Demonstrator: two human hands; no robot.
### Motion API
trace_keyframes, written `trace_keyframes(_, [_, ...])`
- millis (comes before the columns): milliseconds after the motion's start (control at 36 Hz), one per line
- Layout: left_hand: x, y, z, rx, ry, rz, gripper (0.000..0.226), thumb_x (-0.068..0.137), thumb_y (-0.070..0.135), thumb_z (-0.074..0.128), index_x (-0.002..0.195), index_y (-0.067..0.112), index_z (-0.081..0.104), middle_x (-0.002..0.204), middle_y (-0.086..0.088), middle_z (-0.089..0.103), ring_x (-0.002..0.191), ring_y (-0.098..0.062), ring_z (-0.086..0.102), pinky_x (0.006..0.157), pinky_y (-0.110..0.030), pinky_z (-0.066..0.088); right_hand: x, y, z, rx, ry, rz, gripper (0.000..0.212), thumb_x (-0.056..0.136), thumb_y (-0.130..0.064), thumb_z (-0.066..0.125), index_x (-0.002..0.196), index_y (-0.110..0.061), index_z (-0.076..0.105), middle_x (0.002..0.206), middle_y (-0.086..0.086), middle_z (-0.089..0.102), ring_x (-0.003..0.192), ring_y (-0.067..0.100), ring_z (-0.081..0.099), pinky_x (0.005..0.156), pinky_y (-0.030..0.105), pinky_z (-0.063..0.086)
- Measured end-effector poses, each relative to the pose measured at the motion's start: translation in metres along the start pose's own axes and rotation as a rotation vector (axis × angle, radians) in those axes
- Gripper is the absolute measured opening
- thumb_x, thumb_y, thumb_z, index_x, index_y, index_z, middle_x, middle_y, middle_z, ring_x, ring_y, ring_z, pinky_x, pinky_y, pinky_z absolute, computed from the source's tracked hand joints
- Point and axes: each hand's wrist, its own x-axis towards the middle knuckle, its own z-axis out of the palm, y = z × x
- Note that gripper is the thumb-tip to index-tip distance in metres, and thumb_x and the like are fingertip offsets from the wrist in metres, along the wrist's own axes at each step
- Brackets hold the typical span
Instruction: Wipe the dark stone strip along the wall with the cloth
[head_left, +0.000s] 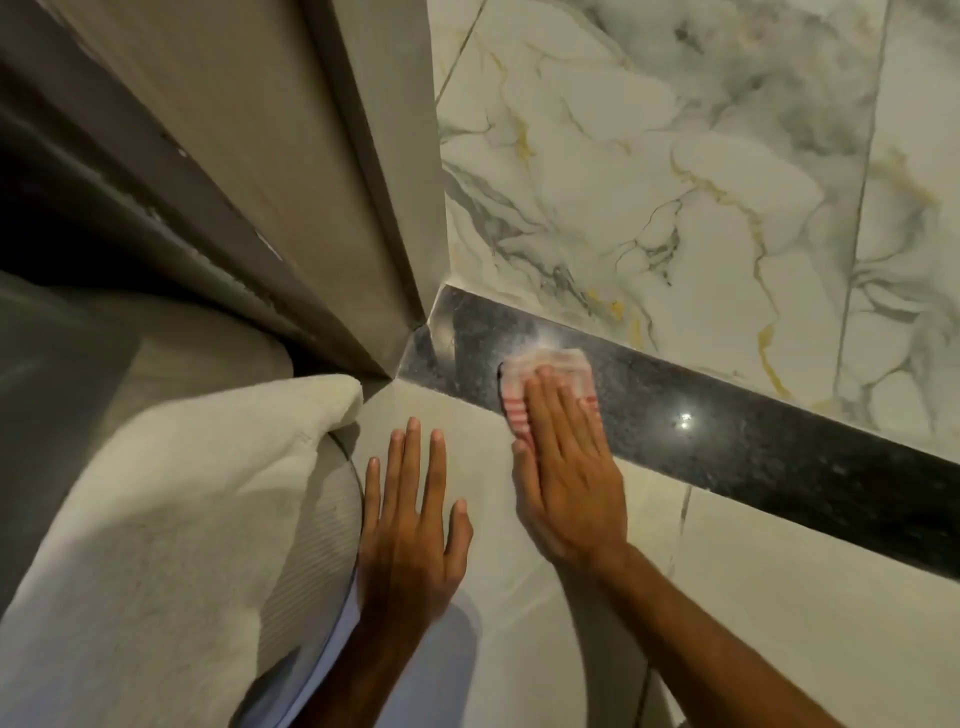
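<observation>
Two hands are in my view, and I take them from the left of the frame across. At lower left a white towel (171, 519) lies bunched on the floor, its corner reaching toward the foot of the door frame (332, 197), which climbs to the upper left. Just right of the towel my left hand (410, 530) lies flat on the pale floor tile (779, 623), fingers spread and straight, holding nothing. I judge it is planted there as a prop, taking my weight while I lean toward the wall.

Right of it, my right hand (566, 467) is also nearly flat, fingers together and extended, palm pressing down on the cloth (545, 384). It is not so much gripping as pinning: the cloth is trapped between fingers and stone, which suits a wiping stroke, since a flat palm spreads pressure over more of the surface. The cloth is pale with red stripes, somewhat blurred, and lies on the dark stone strip (753, 447) near its left end, close to the corner by the door frame.

That strip sits at center frame and runs long and narrow from there down to the right edge, its long axis following the foot of the marbled wall (675, 182) above it. My fingers point across the strip toward the wall. Most of the length lies to the right of the cloth, so I judge the wipe should travel that way.
</observation>
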Motion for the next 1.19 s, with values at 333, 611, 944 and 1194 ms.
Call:
trace_keyframes(333, [-0.001, -0.001, 0.006, 0.108, -0.027, 0.011, 0.067, 0.117, 0.043, 0.026, 0.173, 0.007, 0.022, 0.179, -0.024, 0.023, 0.166, -0.042, 0.026, 0.131, -0.064, 0.033, 0.025, -0.031, 0.003, -0.045, -0.122, -0.146, 0.065, 0.119, -0.046, 0.023, 0.178, -0.022, 0.011, 0.187, 0.000, 0.005, 0.175, 0.017, -0.001, 0.145, 0.047, 0.010])
trace_keyframes(611, [0.002, 0.004, 0.015, 0.073, 0.079, 0.023, 0.067, 0.117, 0.040, 0.043, 0.173, 0.007, 0.025, 0.179, -0.023, 0.026, 0.167, -0.041, 0.025, 0.132, -0.066, 0.031, 0.063, -0.014, -0.015, -0.083, -0.018, 0.121, 0.064, 0.120, -0.045, 0.025, 0.178, -0.024, 0.009, 0.188, 0.007, -0.003, 0.176, 0.024, -0.005, 0.144, 0.047, 0.002])
trace_keyframes(944, [0.006, 0.037, 0.005, -0.062, 0.034, 0.054, 0.065, 0.112, 0.037, 0.043, 0.167, 0.003, 0.038, 0.176, -0.023, 0.033, 0.165, -0.040, 0.031, 0.129, -0.066, 0.036, -0.055, 0.072, -0.036, -0.127, 0.155, 0.371, 0.062, 0.116, -0.035, 0.038, 0.175, -0.021, 0.029, 0.186, 0.005, 0.022, 0.175, 0.024, 0.016, 0.141, 0.053, 0.023])
trace_keyframes(1194, [0.012, 0.041, 0.003, -0.004, -0.040, 0.114, 0.067, 0.114, 0.039, 0.040, 0.169, 0.002, 0.034, 0.176, -0.025, 0.032, 0.163, -0.043, 0.033, 0.133, -0.064, 0.029, 0.027, 0.025, -0.022, -0.074, 0.001, 0.296, 0.066, 0.118, -0.016, 0.031, 0.178, -0.020, 0.005, 0.188, 0.008, -0.003, 0.176, 0.027, -0.006, 0.145, 0.046, -0.001])
